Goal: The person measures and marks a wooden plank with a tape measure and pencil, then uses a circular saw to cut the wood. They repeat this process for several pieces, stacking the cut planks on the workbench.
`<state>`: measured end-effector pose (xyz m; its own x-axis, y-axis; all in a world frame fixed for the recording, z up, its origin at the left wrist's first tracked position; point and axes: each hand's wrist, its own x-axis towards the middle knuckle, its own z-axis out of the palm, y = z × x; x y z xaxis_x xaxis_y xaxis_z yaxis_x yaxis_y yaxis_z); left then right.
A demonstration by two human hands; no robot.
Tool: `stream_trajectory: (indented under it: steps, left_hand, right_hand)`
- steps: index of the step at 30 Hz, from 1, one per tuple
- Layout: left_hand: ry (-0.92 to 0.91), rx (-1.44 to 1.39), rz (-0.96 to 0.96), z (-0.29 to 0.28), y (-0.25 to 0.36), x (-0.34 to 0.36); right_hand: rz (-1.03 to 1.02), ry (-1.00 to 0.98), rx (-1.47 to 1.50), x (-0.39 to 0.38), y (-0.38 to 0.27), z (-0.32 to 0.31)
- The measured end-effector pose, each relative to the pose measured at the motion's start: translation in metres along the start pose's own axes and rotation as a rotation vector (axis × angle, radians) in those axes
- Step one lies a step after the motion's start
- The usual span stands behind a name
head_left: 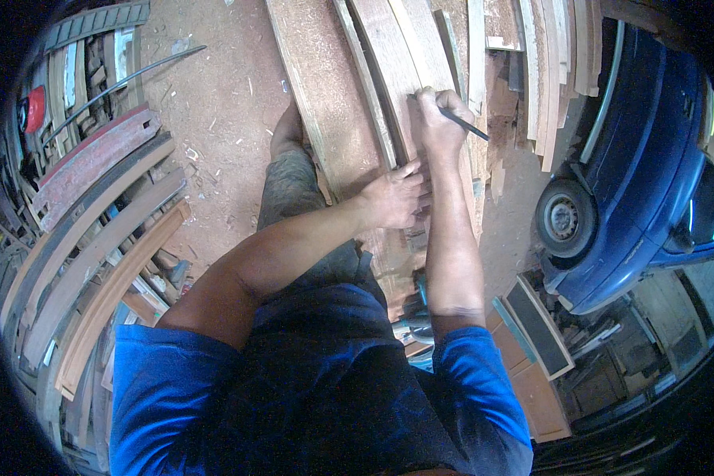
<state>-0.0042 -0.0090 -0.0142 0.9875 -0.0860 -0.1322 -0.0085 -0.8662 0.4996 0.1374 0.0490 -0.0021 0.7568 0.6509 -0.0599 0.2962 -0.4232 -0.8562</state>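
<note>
My right hand (440,119) is closed on a dark pencil (473,130), over a long pale board (397,55) that runs away from me. My left hand (397,198) lies lower, beside my right wrist, fingers apart and bent over the lower part of the boards, thumb side up near a dark gap between them. A wider plank (309,55) lies along the left of these boards, and a narrow strip (355,59) runs between them. My left leg (289,174) is against the wide plank. The pencil's tip is hidden by my fingers.
Stacked timber and curved planks (103,182) fill the left side, with a red object (33,107) among them. More long boards (531,63) stand at upper right. A blue car (642,198) is at right, with framed panels (531,341) below it. Wood scraps litter the dirt floor (214,103).
</note>
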Motion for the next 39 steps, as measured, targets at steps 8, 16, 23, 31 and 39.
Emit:
stream_trajectory:
  steps: [8,16,23,31,39]
  left_hand:
    - [-0.272,-0.046,0.005,-0.035,-0.003,0.003]
    - [0.049,0.036,-0.012,-0.011,-0.001,-0.001]
    - [0.071,0.023,-0.007,-0.009,-0.001,-0.002]
    - [0.097,0.017,0.006,-0.011,-0.003,-0.001]
    - [0.17,0.017,-0.009,-0.005,-0.002,0.0]
  right_hand:
    - [0.051,-0.009,0.123,0.001,0.006,-0.004]
    - [0.048,-0.005,0.13,0.001,0.004,-0.003]
    - [0.024,-0.013,0.123,0.0,0.003,-0.003]
    - [0.039,-0.01,0.117,0.002,0.01,-0.003]
    - [0.042,-0.024,0.116,0.002,0.005,-0.006]
